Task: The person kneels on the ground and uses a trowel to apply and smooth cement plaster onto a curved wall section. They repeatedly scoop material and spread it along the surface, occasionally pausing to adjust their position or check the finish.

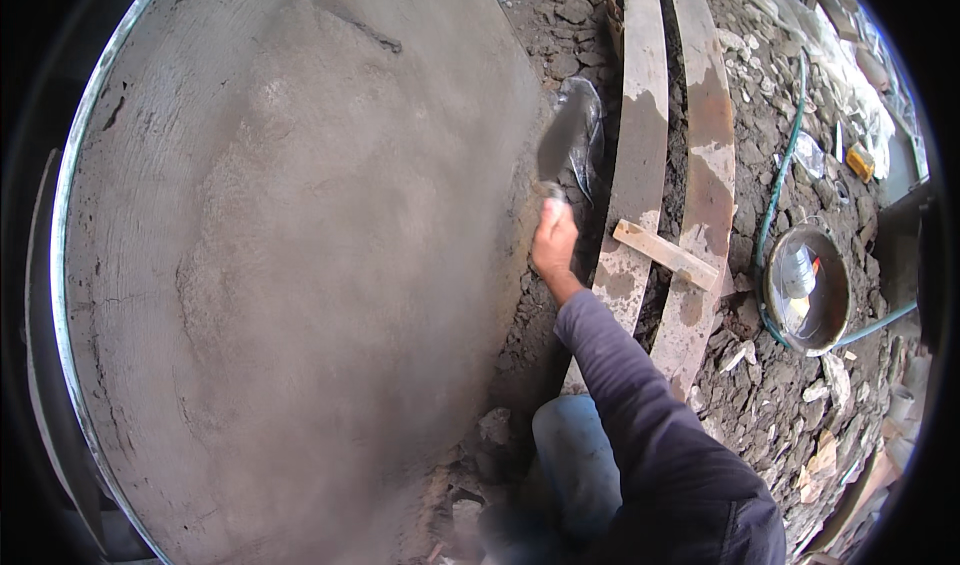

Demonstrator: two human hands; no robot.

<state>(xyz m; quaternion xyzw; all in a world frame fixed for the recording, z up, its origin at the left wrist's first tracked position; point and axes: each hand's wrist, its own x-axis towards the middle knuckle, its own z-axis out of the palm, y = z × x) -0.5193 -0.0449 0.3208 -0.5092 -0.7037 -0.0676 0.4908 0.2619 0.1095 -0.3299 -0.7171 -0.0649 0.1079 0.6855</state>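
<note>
My right hand (555, 240), in a dark sleeve, is closed round the handle of a trowel (566, 140). The trowel's grey blade points away from me and is slightly blurred. It hangs at the right edge of a broad grey mortar surface (330, 195); whether it touches that surface I cannot tell. The surface looks smooth in the middle and streaked toward its left side. Beside the blade, on the soil, is a crumpled clear plastic sheet (590, 150). My left hand is out of view.
Two long boards (640, 145) run over broken soil at the right, with a short wooden piece (665, 253) across them. Farther right are a round bucket (838, 310) with things inside and a green hose (782, 180). A pale blue rounded shape (577, 455) lies below my forearm.
</note>
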